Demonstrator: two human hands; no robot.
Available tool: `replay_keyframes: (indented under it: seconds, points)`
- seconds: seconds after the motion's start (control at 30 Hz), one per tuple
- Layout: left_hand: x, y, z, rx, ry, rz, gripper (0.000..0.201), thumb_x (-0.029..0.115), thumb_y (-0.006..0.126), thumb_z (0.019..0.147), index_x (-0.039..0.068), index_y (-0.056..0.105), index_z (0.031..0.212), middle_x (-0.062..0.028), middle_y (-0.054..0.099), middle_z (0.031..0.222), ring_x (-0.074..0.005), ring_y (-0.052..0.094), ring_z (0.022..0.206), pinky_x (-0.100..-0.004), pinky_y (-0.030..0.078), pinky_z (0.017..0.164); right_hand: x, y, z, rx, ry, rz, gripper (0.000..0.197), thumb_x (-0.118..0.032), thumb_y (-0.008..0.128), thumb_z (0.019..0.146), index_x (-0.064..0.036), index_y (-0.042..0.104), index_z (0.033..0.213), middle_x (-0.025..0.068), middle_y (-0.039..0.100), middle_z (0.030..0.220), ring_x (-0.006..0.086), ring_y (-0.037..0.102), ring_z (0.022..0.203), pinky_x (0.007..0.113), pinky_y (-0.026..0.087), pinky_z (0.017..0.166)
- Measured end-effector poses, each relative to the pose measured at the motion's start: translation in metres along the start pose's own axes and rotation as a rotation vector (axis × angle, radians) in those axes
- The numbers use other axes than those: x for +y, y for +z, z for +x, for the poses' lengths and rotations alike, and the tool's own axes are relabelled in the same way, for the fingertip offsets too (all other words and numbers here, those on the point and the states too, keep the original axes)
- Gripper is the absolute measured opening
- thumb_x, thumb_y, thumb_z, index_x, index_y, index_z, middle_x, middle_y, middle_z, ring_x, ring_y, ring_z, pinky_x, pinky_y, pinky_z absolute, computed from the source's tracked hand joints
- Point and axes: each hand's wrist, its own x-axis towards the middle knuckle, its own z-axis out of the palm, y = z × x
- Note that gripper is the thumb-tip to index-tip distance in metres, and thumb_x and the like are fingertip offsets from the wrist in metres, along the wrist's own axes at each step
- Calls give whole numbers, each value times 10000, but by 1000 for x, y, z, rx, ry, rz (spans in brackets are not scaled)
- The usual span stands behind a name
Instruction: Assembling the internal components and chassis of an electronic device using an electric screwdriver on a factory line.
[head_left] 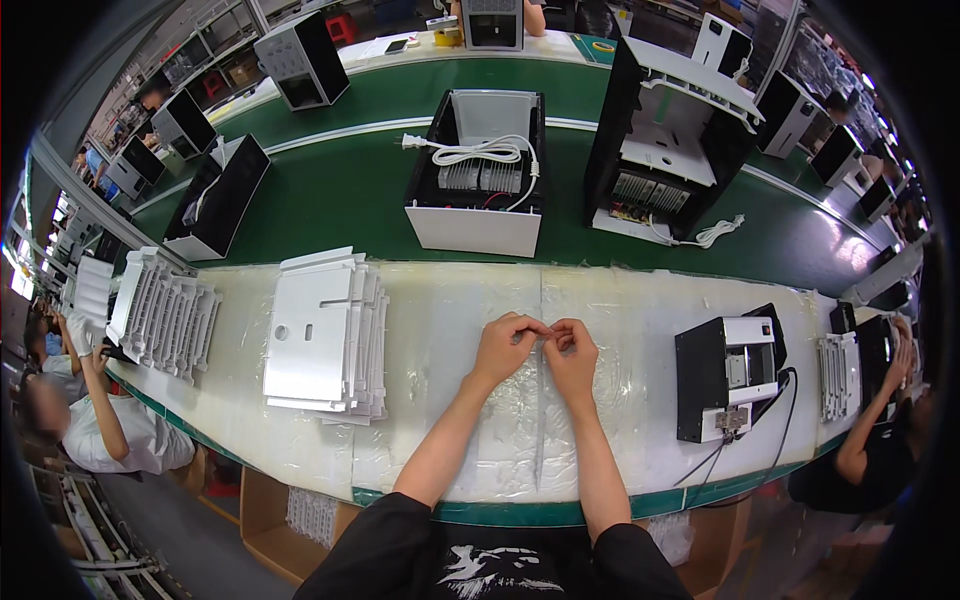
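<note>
Fingertips of the left hand and right hand are brought together; whether a small item is pinched there cannot be told. To the left of the left hand, well apart, a stack of white panels is laid flat, edges unevenly aligned; the top panel is pierced by a round hole, a small rectangular hole and a narrow slot. Ahead of both hands, an open black housing with a white near wall is seen, a bundled white cable laid across its opening. Right of the right hand, a black-and-white device is placed, fitted with dark leads.
</note>
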Motion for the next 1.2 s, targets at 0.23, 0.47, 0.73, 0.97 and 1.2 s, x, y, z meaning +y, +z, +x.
replay_keyframes:
  seconds: [0.23, 0.47, 0.73, 0.97, 1.2]
  points:
    - [-8, -10, -5, 117, -7, 0, 168, -35, 525, 775, 16, 681, 813, -88, 663, 769, -163, 635, 727, -262, 489, 668, -2, 5, -3, 32, 3, -20, 146, 25, 610, 726, -3, 572, 864, 11, 570, 720, 60, 474, 622, 204, 400, 583]
    - [3, -29, 18, 224, -191, -145, 164, -12, 484, 819, -12, 640, 869, -61, 671, 849, -112, 610, 788, -244, 474, 741, -11, 14, -3, 73, 109, 89, 119, 3, 612, 737, -12, 579, 850, 4, 562, 701, 50, 454, 586, 202, 387, 552]
    - [16, -104, 139, 849, 275, 422, 367, 110, 637, 738, -2, 535, 1072, -128, 569, 920, -234, 567, 813, -383, 455, 784, -30, 13, -7, 52, 149, 30, 90, -17, 611, 779, -9, 583, 864, -19, 537, 686, 34, 439, 601, 185, 373, 553]
    - [-66, -176, 189, 233, -555, 128, 417, 196, 615, 664, -73, 578, 980, -144, 607, 877, -269, 584, 755, -381, 485, 662, -26, 33, -10, 53, 92, -32, 96, -57, 624, 764, -33, 600, 853, 37, 557, 633, 95, 499, 539, 232, 420, 530]
    - [-20, -176, 186, 162, -548, 216, 453, 217, 565, 680, -115, 576, 987, -226, 629, 929, -338, 645, 818, -415, 551, 627, -46, 45, -2, 88, 38, -267, 135, -98, 601, 769, -52, 590, 896, 76, 573, 632, 209, 574, 562, 316, 461, 559]
